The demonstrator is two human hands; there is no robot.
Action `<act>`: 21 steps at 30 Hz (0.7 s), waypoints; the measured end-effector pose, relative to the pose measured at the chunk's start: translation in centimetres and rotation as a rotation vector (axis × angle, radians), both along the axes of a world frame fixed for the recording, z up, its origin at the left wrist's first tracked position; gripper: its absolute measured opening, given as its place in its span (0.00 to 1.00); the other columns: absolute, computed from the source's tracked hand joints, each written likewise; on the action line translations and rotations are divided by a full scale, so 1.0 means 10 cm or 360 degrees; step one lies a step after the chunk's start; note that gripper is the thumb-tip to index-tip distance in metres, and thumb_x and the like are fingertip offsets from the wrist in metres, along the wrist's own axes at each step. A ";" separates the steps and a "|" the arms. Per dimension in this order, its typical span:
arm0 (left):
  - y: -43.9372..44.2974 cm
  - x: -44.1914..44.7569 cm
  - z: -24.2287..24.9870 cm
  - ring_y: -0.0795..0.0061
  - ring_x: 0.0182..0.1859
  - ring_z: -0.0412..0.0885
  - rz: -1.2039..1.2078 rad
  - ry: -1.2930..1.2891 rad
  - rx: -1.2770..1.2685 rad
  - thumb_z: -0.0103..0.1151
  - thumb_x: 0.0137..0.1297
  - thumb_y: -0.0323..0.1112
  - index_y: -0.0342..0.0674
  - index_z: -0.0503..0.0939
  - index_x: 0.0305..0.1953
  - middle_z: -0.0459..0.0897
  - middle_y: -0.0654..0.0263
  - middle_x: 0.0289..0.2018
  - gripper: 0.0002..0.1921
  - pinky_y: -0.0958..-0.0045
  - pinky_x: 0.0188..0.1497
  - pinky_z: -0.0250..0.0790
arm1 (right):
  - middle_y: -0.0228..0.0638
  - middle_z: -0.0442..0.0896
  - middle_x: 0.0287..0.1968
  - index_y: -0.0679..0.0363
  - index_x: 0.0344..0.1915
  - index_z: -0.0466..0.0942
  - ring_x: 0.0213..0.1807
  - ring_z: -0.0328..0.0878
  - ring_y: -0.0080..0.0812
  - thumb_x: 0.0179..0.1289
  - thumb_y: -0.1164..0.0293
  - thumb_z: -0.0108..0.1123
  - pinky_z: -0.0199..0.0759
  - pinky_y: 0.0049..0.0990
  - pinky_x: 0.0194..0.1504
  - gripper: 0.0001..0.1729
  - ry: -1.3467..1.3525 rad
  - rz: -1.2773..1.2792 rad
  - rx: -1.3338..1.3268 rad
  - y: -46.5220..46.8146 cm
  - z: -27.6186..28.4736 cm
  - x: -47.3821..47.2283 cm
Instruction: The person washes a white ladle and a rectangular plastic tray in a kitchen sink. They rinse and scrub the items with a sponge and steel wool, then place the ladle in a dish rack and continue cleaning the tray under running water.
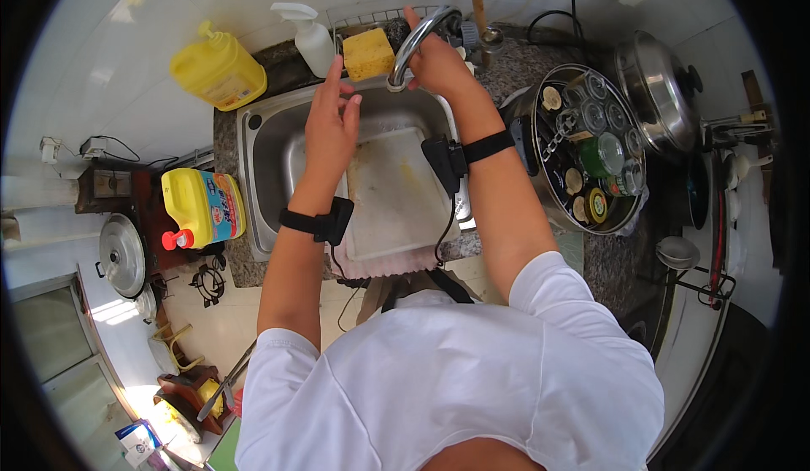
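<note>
My left hand [331, 123] hovers over the left part of a stainless steel sink [278, 211], fingers apart and pointing to the back, with nothing in it. My right hand [438, 60] is at the sink's back edge, partly behind the curved chrome faucet [414, 44]; whether its fingers touch anything there is hidden. A yellow sponge [368, 53] stands between the hands at the rim, beside a dark scouring pad [397, 31]. A whitish cutting board [392, 199] lies in the sink, with yellowish stains on it. Left of the sponge stands a white spray bottle [313, 44].
Yellow jugs, one with a pump [221, 72] and one with a red cap [202, 208], stand left of the sink. On the right are a large steel pot [601, 227] full of glass jars and a domed steel lid [655, 91]. A pink cloth [392, 265] lines the front edge.
</note>
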State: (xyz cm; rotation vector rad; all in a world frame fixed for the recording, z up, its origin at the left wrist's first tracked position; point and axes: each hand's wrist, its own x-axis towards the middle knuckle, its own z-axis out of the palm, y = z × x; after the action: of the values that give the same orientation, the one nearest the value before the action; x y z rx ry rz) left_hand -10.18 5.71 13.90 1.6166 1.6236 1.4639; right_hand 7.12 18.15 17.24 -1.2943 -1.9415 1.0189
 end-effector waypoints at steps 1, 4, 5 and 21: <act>0.08 0.04 0.11 0.68 0.37 0.80 0.0074 0.0251 -0.0081 0.60 0.64 0.28 0.51 0.66 0.68 0.78 0.61 0.43 0.31 0.68 0.40 0.73 | 0.48 0.80 0.46 0.54 0.68 0.63 0.41 0.81 0.45 0.63 0.73 0.53 0.78 0.38 0.42 0.32 -0.0019 -0.0017 -0.0043 0.02 0.01 -0.02; 0.24 0.03 0.30 0.65 0.35 0.79 0.0180 0.0696 -0.0051 0.61 0.61 0.28 0.52 0.72 0.62 0.76 0.62 0.38 0.27 0.66 0.38 0.72 | 0.47 0.81 0.47 0.56 0.62 0.69 0.39 0.83 0.43 0.61 0.70 0.61 0.78 0.36 0.36 0.29 -0.0290 -0.0259 0.0145 0.04 -0.05 -0.11; 0.28 -0.01 0.32 0.64 0.35 0.79 0.0166 0.0669 -0.0012 0.61 0.61 0.27 0.51 0.74 0.60 0.76 0.61 0.38 0.25 0.65 0.38 0.72 | 0.46 0.82 0.45 0.57 0.60 0.70 0.35 0.85 0.40 0.60 0.71 0.64 0.79 0.33 0.31 0.28 -0.0417 -0.0370 0.0259 0.04 -0.08 -0.14; 0.10 -0.40 0.00 0.73 0.39 0.80 -0.0040 -0.0094 -0.0218 0.60 0.64 0.28 0.43 0.60 0.69 0.78 0.63 0.44 0.33 0.72 0.43 0.73 | 0.44 0.75 0.47 0.60 0.36 0.67 0.32 0.79 0.36 0.52 0.76 0.64 0.76 0.28 0.31 0.15 0.0281 -0.0741 0.0873 -0.76 -0.29 0.14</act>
State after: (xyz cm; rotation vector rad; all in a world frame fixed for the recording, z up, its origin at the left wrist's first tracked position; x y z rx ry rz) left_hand -14.23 6.74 13.87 1.4994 1.6278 1.3440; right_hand 8.55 10.51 14.35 -1.1986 -1.5272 0.3225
